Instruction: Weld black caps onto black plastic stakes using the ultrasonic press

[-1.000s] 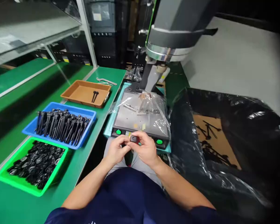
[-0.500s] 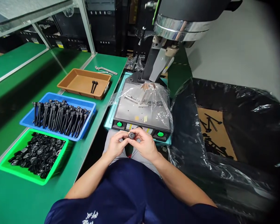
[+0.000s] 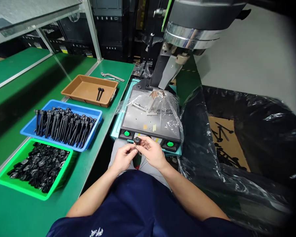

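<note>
Between my hands is a small black round-headed part point(image 3: 137, 141), its head tilted up; whatever lies below the head is hidden by the fingers. My left hand point(image 3: 124, 156) pinches it from the left, thumb and forefinger closed at its lower side. From the right, my right hand point(image 3: 151, 151) grips it with thumb and curled fingers. Both hands are above my lap, in front of a press machine's base point(image 3: 151, 123) with two green buttons. A fixture point(image 3: 156, 104) wrapped in clear plastic stands on that base, below a grey metal horn point(image 3: 169, 72).
On the green bench to the left are a brown tray point(image 3: 76, 85) with two black ribbed rods, a blue tray point(image 3: 29, 130) full of such rods, and a green tray point(image 3: 22, 190) of black caps. Wrenches point(image 3: 112, 77) lie behind. A black-lined bin point(image 3: 204, 131) stands right.
The black part has tipped and risen slightly between my fingers, its head now facing more upward. My left fingers have shifted lower on it. The view has tilted a little.
</note>
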`<action>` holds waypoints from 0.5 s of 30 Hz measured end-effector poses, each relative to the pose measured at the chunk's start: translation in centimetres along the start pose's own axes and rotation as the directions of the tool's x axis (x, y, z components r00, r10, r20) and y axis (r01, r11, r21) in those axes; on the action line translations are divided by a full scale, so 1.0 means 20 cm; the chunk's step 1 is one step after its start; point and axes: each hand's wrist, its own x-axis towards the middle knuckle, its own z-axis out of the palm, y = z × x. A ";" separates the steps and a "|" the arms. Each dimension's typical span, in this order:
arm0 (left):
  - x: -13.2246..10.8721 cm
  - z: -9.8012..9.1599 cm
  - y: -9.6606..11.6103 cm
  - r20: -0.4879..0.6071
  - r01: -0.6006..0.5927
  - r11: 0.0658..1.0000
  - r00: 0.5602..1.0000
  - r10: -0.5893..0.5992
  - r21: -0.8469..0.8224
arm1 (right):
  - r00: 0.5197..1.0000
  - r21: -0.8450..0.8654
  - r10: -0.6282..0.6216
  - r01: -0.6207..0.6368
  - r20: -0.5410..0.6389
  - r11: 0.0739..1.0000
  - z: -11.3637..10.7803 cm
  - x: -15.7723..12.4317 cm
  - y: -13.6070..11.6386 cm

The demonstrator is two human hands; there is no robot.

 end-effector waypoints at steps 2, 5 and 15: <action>-0.01 0.01 0.00 -0.006 0.034 0.998 0.999 -0.034 -0.060 | 1.000 0.081 0.019 -0.017 -0.015 0.997 0.01 0.01 0.00; -0.01 0.01 0.01 -0.014 0.068 0.990 0.997 -0.070 -0.125 | 0.998 0.142 0.036 -0.028 -0.050 0.989 0.03 0.03 -0.01; -0.03 0.00 0.04 -0.008 0.107 0.982 0.994 -0.110 -0.154 | 0.997 0.132 0.065 -0.058 -0.049 0.990 0.08 0.07 0.00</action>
